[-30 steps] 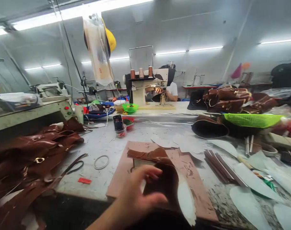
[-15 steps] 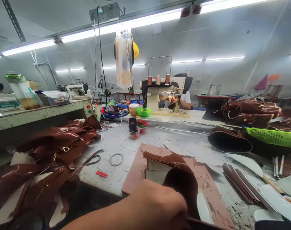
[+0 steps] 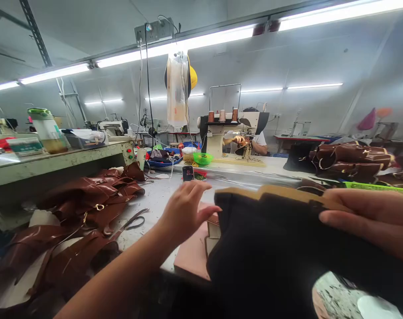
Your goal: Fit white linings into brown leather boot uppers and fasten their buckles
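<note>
A large black-lined leather piece (image 3: pixel 264 239) with a tan upper edge is held up before me, its dark side towards me. My right hand (image 3: pixel 370 212) pinches its upper right edge between thumb and fingers. At its upper left corner is my left hand (image 3: pixel 184 206), fingers and thumb apart, with nothing visibly held. Whether the left thumb touches the corner I cannot tell. Behind the piece, part of a brown leather item with a pale inside (image 3: pixel 212 232) shows on a pink board (image 3: pixel 191 261); the rest is hidden.
Brown leather bag parts (image 3: pixel 88 190) are heaped at left, beside a thin strap (image 3: pixel 135 217). A phone (image 3: pixel 188 173) stands behind my left hand. Across the table a co-worker's hands (image 3: pixel 238 139) are at a sewing machine (image 3: pixel 218 137). Brown bags (image 3: pixel 357 157) and a green basket (image 3: pixel 377 188) lie right.
The black-lined piece has come up into view, covering most of the pink board. My right hand has appeared, gripping it. One closed hand was low over the board; now my left hand is raised with fingers apart.
</note>
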### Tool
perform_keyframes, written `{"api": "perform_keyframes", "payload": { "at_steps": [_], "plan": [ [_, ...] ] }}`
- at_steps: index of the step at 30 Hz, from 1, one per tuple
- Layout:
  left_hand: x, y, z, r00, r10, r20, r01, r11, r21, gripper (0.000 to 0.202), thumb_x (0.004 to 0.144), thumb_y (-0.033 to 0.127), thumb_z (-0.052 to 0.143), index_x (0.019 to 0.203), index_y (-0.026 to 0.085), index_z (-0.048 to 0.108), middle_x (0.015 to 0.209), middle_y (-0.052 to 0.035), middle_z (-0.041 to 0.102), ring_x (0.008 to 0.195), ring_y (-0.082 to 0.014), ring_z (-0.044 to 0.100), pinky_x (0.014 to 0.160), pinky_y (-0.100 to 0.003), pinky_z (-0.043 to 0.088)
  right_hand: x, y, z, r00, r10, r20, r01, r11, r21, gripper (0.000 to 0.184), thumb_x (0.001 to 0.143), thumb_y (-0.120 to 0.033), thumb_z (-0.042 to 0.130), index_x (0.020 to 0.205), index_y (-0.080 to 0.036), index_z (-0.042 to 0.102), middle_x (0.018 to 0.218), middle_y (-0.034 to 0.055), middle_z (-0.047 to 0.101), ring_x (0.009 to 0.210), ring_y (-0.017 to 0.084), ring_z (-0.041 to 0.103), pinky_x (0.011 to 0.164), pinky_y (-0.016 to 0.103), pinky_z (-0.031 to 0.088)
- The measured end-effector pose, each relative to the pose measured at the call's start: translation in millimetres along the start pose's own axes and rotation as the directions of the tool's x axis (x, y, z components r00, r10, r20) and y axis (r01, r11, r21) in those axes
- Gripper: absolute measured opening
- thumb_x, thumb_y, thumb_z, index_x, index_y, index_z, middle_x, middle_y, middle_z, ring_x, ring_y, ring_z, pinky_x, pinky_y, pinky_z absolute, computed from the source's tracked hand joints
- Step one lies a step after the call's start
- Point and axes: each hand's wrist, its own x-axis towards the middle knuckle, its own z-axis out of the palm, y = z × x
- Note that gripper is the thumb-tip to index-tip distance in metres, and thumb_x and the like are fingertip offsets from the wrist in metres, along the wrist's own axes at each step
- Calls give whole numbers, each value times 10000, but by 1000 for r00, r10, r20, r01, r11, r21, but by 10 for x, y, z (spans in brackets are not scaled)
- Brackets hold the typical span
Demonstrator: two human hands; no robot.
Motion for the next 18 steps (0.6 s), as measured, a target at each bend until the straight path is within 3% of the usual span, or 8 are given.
{"api": "perform_keyframes", "payload": {
  "at_steps": [1, 3, 6, 9, 12, 15, 17, 18],
  "plan": [
    [48, 134, -10, 999, 20, 27, -18, 997, -80, 463, 694, 440, 679, 1070, 184, 593, 1020, -91, 629, 949, -254, 561, 852, -361, 422, 51, -201, 123, 993, 12, 114, -9, 1000, -25, 395, 638, -603, 643, 471, -283, 484, 422, -8, 404, 331, 102, 359, 230, 244, 296],
    [126, 391, -40, 965, 102, 242, -26, 953, -301, 569, 662, 461, 700, 1144, 194, 561, 1028, -77, 640, 927, -250, 582, 814, -341, 454, 112, -544, 328, 986, -78, 148, 85, 996, -40, 439, 697, -640, 553, 464, -278, 467, 413, -8, 391, 329, 104, 357, 234, 242, 311],
    [222, 560, -87, 890, 181, 418, 83, 838, -539, 344, 711, 313, 672, 1023, 175, 625, 881, -33, 669, 811, -211, 611, 721, -298, 488, 171, -751, 398, 955, -295, 30, 296, 953, -66, 397, 797, -620, 417, 619, -303, 578, 495, 12, 533, 401, 135, 483, 337, 276, 414],
    [298, 420, -132, 910, 96, 404, 283, 569, -772, 212, 685, 206, 675, 891, 157, 662, 832, -14, 681, 783, -183, 626, 735, -289, 495, 248, -563, 245, 934, -333, -128, 314, 938, -148, 286, 835, -549, 425, 838, -348, 629, 798, 21, 675, 652, 179, 626, 545, 333, 501],
    [336, 163, -133, 915, -41, 402, 397, 276, -875, 258, 598, 193, 754, 843, 164, 677, 797, -6, 697, 717, -158, 644, 729, -280, 496, 271, -249, 142, 973, -219, 69, 220, 975, -12, 304, 811, -466, 527, 1109, -416, 559, 1020, 41, 675, 812, 216, 663, 612, 359, 537],
    [343, -18, -47, 878, -200, 435, 473, 224, -852, 287, 548, 208, 789, 806, 146, 678, 746, -26, 700, 639, -156, 640, 691, -287, 494, 213, -122, 202, 886, -381, 265, 390, 920, 20, 451, 791, -358, 563, 1229, -439, 495, 1332, 33, 484, 1114, 268, 547, 793, 409, 529],
    [333, -59, 42, 858, -221, 464, 510, 241, -826, 319, 529, 215, 798, 812, 134, 675, 749, -38, 701, 651, -162, 639, 701, -293, 491, 187, -169, 286, 804, -480, 351, 527, 849, -46, 303, 777, -286, 580, 1045, -410, 646, 1417, -26, 362, 1235, 286, 423, 900, 436, 471],
    [322, -55, 85, 858, -205, 472, 512, 261, -818, 341, 524, 218, 802, 829, 132, 675, 765, -40, 702, 679, -167, 640, 717, -294, 487, 190, -213, 328, 773, -503, 386, 566, 822, -62, 212, 773, -275, 589, 922, -380, 696, 1379, -22, 419, 1239, 286, 417, 940, 451, 437]
  ]
}}
